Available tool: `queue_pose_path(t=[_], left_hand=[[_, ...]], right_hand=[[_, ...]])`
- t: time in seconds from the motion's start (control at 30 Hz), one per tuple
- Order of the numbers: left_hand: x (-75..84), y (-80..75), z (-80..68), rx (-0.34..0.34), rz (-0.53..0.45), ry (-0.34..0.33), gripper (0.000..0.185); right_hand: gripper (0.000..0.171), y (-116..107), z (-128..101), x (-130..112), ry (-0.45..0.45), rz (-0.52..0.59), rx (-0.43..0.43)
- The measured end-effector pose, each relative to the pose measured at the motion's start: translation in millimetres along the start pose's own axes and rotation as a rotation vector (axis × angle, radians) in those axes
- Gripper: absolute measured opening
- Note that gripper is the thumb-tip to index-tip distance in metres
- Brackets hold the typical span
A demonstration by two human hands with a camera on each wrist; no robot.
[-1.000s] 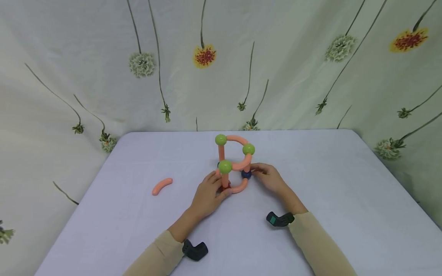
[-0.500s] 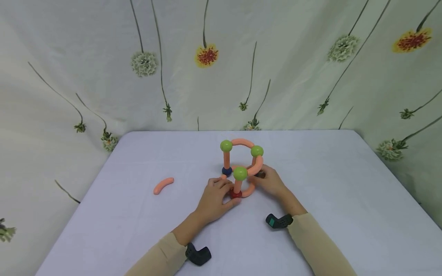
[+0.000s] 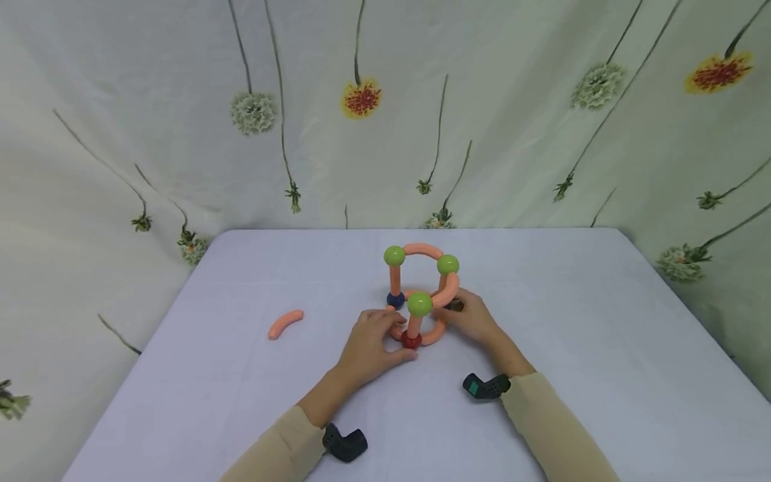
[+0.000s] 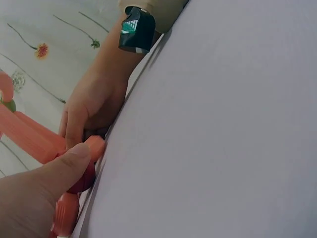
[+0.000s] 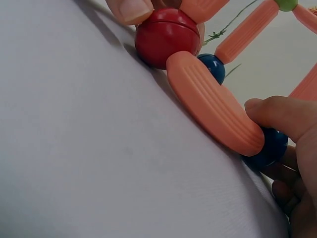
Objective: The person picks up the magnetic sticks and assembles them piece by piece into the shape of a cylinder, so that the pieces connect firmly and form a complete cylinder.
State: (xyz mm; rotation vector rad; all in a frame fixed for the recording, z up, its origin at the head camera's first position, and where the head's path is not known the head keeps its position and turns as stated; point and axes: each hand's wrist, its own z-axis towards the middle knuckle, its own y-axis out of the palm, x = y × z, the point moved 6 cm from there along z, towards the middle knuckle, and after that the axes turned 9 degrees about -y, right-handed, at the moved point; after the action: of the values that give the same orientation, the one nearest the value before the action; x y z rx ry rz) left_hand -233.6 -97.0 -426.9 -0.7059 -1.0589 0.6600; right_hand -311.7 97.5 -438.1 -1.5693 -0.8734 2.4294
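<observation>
Pale lilac cloth-covered worktop (image 3: 542, 415) open right and far left; loose curved orange plastic rod (image 3: 284, 324) lies left; orange-rod-and-ball frame (image 3: 421, 294) blocks centre.

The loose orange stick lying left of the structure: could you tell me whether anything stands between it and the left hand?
Nothing visible does. The orange stick lies alone on the table, with bare cloth between it and the left hand, which touches the red ball at the structure's base.
</observation>
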Motion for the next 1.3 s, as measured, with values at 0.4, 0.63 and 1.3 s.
queue_pose_path(t=[0.4, 0.63, 1.3], left_hand=[[-37.0, -48.1, 3.3, 0.005, 0.154, -0.115, 0.030], [-94.6, -106.7, -11.3, 0.171, 0.215, -0.341, 0.013], [-130.2, -130.6, -32.3, 0.086, 0.164, -0.502, 0.025]], right_hand=[[0.024, 2, 1, 4, -0.006, 0.012, -0.001], [0.024, 2, 1, 5, -0.005, 0.012, 0.007], [0.024, 1, 1, 5, -0.015, 0.016, 0.011]])
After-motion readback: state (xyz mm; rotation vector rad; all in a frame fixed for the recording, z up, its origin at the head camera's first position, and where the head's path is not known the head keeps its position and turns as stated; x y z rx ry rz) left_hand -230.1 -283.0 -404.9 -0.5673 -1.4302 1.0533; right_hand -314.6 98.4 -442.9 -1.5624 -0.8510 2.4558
